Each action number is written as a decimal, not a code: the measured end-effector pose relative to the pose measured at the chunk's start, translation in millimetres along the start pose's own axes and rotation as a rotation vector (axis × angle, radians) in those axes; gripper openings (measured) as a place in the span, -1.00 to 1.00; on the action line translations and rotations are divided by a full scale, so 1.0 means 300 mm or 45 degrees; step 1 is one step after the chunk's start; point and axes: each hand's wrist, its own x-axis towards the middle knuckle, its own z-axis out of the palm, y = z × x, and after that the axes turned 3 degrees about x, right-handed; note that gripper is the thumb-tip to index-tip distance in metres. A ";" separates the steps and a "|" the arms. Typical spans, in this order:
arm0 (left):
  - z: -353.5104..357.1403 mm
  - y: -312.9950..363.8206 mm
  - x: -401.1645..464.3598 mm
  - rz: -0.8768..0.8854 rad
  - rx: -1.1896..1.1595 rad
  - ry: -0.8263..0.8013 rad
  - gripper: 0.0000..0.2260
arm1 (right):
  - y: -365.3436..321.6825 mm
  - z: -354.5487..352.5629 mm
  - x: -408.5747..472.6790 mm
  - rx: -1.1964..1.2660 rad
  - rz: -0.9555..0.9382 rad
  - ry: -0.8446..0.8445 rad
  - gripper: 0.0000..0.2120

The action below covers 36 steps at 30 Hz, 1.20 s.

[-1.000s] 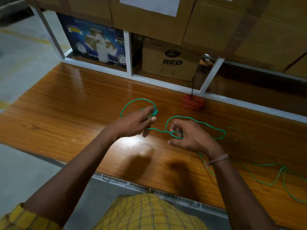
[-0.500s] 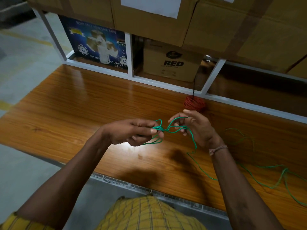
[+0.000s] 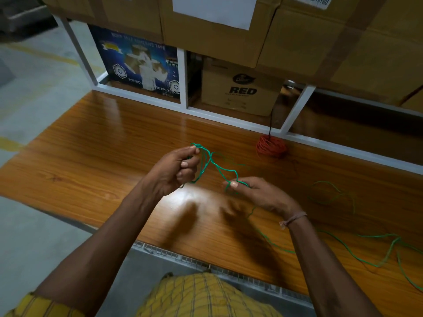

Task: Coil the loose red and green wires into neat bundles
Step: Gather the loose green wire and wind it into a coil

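— Left hand (image 3: pixel 177 170): grips several green loops, more than half a second ago. Right hand (image 3: pixel 256 191): pinches the green wire (image 3: pixel 223 172) between thumb and fingertips, now apart from the left and lower, where before touched almost.

— So one more turn already laid on the bundle?

— Seems so. Hands together a moment ago, now separated again, with a short span of wire stretched between. Probably pulling fresh length for the next loop.

— And the rest of the green?

— Trails from under the right hand, then lies loose to the right of it on the wooden table (image 3: pixel 103 156), well apart. Still much to coil.

— Red wire?

— Red bundle (image 3: pixel 271 148) beyond the right hand, near the white shelf frame (image 3: pixel 229 120), already wound. Looks finished, untouched.

— Risk?

— Loose tail tangled far right; may snag when pulled.
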 end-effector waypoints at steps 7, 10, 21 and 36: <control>-0.058 -0.009 0.038 -0.025 -0.185 0.199 -0.72 | -0.013 -0.026 -0.034 0.803 -0.060 0.400 -0.45; -0.073 -0.031 0.043 -0.012 -0.235 0.221 -0.71 | 0.004 -0.044 -0.030 0.849 -0.011 0.621 -0.47; -0.212 -0.019 0.048 0.291 -0.636 0.440 -0.60 | 0.224 -0.144 -0.053 2.162 -0.016 1.150 -0.70; -0.030 -0.005 -0.015 0.066 -0.369 0.040 -0.78 | 0.172 -0.099 -0.023 1.621 0.331 0.958 -0.58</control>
